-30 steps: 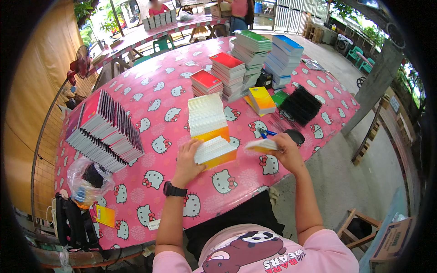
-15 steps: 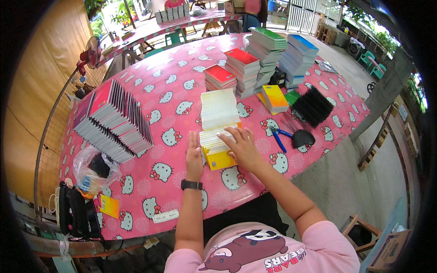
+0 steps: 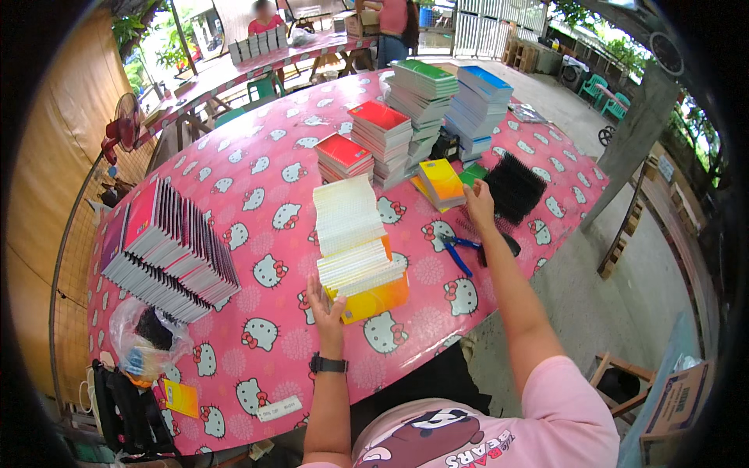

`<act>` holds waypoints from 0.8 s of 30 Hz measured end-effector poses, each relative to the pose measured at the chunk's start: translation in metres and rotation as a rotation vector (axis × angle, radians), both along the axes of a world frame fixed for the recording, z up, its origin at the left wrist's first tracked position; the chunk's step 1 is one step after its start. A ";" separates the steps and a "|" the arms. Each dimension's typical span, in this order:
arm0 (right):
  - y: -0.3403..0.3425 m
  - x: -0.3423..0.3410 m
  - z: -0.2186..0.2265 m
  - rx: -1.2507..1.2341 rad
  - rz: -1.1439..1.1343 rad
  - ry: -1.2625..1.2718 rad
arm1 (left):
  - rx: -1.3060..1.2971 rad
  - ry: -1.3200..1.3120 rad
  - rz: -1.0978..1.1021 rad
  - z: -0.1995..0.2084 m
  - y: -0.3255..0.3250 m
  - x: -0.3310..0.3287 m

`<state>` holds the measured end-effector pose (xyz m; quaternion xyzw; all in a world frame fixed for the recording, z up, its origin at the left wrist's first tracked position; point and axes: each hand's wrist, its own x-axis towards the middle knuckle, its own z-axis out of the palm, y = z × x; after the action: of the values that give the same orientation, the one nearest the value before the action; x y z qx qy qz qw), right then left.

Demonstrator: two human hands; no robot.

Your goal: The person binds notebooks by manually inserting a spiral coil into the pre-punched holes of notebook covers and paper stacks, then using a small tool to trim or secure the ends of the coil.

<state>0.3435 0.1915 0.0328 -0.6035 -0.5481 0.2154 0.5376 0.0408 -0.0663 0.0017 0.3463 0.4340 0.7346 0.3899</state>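
Note:
A notebook with a yellow cover [image 3: 370, 300] lies before me, its ruled white pages [image 3: 349, 212] fanned out away from me. At its near left side is my left hand [image 3: 326, 306], open, fingers extended along the page edges and thumb over the yellow cover. My right hand [image 3: 480, 207] is stretched out between a small stack of yellow notebooks [image 3: 441, 184] and a bundle of black binding coils [image 3: 516, 187]. Its fingers are close together and partly hidden, so whether they hold anything does not show. Blue-handled pliers [image 3: 457, 256] lie just below that arm.
Tall stacks of red notebooks [image 3: 381, 140], green notebooks [image 3: 424, 101] and blue notebooks [image 3: 477, 109] stand farther back. Coil-bound notebooks [image 3: 168, 249] are piled at left, near a plastic bag [image 3: 148, 335]. Two people are at another table beyond.
My right hand has left the pages and moved right toward the black coils. My left hand stays at the notebook's left edge, its thumb now spread. The view has shifted slightly.

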 end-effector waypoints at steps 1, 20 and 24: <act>0.016 0.007 0.001 -0.076 0.020 -0.111 | -0.006 0.009 -0.010 0.002 0.000 0.000; 0.071 -0.008 0.019 -0.846 0.423 0.135 | 0.059 0.013 0.010 -0.005 0.005 -0.006; 0.064 -0.029 0.024 -0.848 0.439 0.116 | 0.031 0.023 0.035 -0.002 0.002 -0.010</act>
<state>0.3149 0.2560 0.0569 -0.6264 -0.4956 0.5616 0.2157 0.0304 -0.0645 0.0002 0.3532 0.4328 0.7439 0.3667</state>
